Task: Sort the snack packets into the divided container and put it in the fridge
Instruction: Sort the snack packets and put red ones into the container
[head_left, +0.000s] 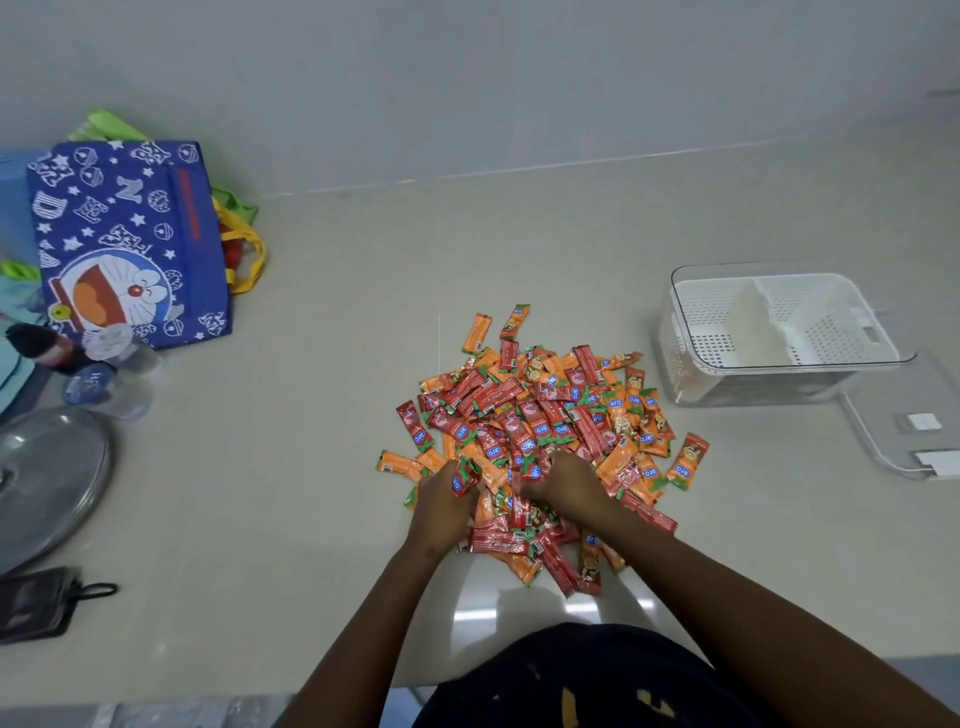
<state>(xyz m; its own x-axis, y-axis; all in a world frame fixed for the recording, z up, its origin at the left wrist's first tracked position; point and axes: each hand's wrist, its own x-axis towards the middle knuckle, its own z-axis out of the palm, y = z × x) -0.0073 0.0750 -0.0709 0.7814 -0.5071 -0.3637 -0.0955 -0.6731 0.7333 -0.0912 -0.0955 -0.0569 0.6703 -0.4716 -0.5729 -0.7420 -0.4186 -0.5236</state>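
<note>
Left hand (445, 506): curled round a red packet (464, 478) at the pile's near edge.
Right hand (563, 486): fingers buried in the packet pile (540, 415), grip unclear.
Divided container (779, 322): right of pile, apart.

My left hand (445, 501) grips red packets (464, 477); my right hand (563, 483) digs into the pile (545, 415) beside the container (779, 332).

Snack packets (535, 441) — glossy foil-like film, red and orange, crinkled. The divided container (779, 332) is clear smooth plastic with a white perforated plastic insert; its lid (904, 415) looks the same clear plastic. Countertop (363, 312) — smooth, semi-gloss; printed bag (130, 239) — matt cloth.
</note>
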